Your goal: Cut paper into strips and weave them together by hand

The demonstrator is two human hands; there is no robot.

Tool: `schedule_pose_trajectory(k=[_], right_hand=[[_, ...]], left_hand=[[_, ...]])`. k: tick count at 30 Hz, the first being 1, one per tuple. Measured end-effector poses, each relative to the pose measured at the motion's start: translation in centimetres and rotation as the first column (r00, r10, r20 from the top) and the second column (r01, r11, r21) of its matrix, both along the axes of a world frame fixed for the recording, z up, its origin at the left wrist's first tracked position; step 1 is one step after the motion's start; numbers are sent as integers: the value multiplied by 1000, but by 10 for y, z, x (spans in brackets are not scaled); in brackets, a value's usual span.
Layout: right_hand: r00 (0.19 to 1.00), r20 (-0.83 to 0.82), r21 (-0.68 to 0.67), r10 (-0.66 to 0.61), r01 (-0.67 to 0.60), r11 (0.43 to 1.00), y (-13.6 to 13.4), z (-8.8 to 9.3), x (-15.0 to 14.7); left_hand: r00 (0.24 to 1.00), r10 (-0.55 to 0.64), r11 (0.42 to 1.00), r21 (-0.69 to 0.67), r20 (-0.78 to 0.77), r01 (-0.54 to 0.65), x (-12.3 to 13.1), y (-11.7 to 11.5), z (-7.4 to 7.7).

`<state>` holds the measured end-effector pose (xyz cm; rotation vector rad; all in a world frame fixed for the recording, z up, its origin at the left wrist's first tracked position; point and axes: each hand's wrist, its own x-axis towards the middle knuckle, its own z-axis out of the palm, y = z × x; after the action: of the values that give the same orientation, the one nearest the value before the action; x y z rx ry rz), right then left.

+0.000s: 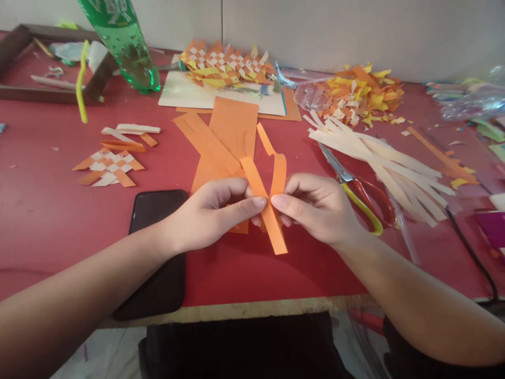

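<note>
Between my two hands, above the front of the red table, are orange paper strips (272, 226) crossing each other. My left hand (226, 210) pinches one strip between thumb and fingers. On the other side, my right hand (311, 202) pinches a strip that is folded and bent upward. The two thumbs nearly touch where the strips meet. Behind the hands lie larger sheets and strips of orange paper (234, 123). A woven orange and white paper fish (108, 166) rests to the left, with a few loose strips beyond it.
A black phone (158, 268) lies under my left forearm. Scissors (343, 173) and cream paper strips (379, 158) are to the right. At the back stand a green bottle (126, 52), woven pieces (226, 63) and a heap of paper scraps (359, 89). A brown tray (23, 95) sits back left.
</note>
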<state>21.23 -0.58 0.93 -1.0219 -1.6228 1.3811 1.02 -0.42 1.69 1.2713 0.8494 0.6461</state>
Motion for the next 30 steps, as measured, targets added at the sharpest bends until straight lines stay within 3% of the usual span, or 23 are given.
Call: schedule_pose_trajectory(k=[8, 12, 16, 22, 24, 28, 30], right_hand=[[998, -58, -67, 20, -24, 997, 0, -1, 0], [997, -21, -101, 72, -74, 992, -1, 0, 1], [998, 12, -57, 55, -54, 997, -2, 1, 1], [999, -42, -45, -3, 2, 999, -1, -3, 0], [999, -47, -45, -16, 14, 999, -1, -4, -1], [997, -76, -63, -8, 3, 998, -1, -4, -1], [993, -114, -103, 26, -38, 994, -1, -3, 0]], left_hand=[[998, -56, 997, 53, -43, 58, 0, -2, -3], [997, -42, 997, 62, -61, 46, -1, -1, -3], [998, -13, 996, 83, -62, 19, -1, -1, -2], [998, 62, 998, -2, -8, -62, 0, 0, -3], [1000, 24, 1000, -8, 4, -24, 0, 0, -1], [987, -163, 986, -34, -3, 163, 1, -1, 3], [987, -161, 985, -66, -2, 160, 2, -1, 4]])
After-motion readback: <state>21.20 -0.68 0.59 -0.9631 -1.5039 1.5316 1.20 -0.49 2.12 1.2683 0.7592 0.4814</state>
